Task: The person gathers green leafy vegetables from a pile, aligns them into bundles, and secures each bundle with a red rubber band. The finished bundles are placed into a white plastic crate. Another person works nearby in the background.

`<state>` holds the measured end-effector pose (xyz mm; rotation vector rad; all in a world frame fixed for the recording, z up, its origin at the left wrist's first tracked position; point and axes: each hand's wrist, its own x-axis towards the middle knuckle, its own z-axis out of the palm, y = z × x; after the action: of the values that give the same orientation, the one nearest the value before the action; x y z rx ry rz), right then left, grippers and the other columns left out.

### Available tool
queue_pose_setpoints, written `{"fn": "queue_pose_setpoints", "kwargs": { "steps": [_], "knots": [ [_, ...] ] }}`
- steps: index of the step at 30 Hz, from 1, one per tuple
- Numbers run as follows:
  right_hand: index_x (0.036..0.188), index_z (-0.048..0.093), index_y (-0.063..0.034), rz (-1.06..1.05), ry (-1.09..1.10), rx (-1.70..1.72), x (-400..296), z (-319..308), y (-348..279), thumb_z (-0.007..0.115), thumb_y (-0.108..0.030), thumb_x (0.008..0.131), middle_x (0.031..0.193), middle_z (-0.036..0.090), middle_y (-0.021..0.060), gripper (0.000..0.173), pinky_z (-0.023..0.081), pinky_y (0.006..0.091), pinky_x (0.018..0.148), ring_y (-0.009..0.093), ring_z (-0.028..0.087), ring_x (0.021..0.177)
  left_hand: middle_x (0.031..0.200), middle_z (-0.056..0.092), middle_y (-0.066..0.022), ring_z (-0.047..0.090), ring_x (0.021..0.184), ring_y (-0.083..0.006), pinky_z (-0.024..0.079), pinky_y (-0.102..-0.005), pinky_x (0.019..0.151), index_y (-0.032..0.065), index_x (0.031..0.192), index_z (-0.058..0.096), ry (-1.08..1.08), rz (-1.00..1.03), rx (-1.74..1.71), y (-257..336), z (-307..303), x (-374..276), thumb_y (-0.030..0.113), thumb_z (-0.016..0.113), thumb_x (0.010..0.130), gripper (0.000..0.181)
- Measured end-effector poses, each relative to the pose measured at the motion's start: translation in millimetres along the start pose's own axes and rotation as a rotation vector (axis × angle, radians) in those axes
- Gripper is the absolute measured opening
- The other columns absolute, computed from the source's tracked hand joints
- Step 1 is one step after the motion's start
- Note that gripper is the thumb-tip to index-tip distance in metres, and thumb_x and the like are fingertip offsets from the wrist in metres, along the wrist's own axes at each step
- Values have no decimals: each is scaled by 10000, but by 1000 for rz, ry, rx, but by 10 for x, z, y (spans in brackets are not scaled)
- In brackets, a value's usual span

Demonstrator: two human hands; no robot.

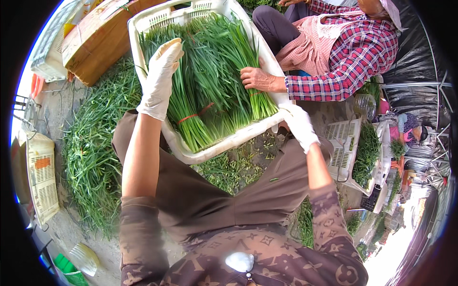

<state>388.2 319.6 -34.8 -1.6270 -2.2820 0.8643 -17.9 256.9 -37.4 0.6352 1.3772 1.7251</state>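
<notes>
A white plastic crate (200, 155) before me holds bundles of long green leafy stalks, probably garlic chives (214, 64), tied with red bands (188, 118). My left hand (162, 77), in a whitish glove, is raised over the crate's left side beside the leaves; its fingers look drawn together, and whether anything is between them I cannot tell. My right hand (298, 123), also gloved, grips the crate's near right corner, its fingertips partly hidden. Another person's bare hand (259, 79) rests on the right-hand bundle inside the crate.
A co-worker in a checked shirt (343, 68) sits at the upper right. Loose green leaves (93, 153) are heaped on the ground at left, near a cardboard box (96, 43) and a pale crate (43, 178). More crates (343, 146) stand at right. Cut bits litter the ground between my legs.
</notes>
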Motion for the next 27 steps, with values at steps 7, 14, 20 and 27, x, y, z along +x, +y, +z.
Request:
{"fn": "queue_pose_setpoints", "kwargs": {
  "steps": [7,14,20,27],
  "knots": [
    [1362,470,65,212,-232,-413,1143,1071,661,781,-516,738,1326,569,269,907,466,452,990,399,591,1175,1217,667,-70,644,1110,-173,457,-331,962,85,1267,640,-31,17,-66,141,67,3,366,699,927,445],
    [1461,239,78,301,-115,-375,1379,1336,502,886,-410,579,1182,639,259,1197,527,412,938,376,643,1094,1217,667,-58,638,1111,-160,433,-341,995,88,1254,646,-39,-5,-28,211,88,-4,411,691,920,467],
    [1216,584,31,255,-483,616,1374,668,409,774,-197,778,1000,718,126,529,588,346,761,237,708,864,1302,619,-86,575,1219,-196,407,-377,1043,108,1329,587,-107,-158,-121,-41,170,11,409,686,919,518],
    [1285,597,12,377,-780,1358,660,29,-1120,637,-251,923,1123,716,120,449,565,385,919,236,707,981,1576,212,-314,315,1441,-415,292,-545,1164,80,1578,151,-345,-717,-327,-366,566,-350,604,683,860,1036]
  ]
}}
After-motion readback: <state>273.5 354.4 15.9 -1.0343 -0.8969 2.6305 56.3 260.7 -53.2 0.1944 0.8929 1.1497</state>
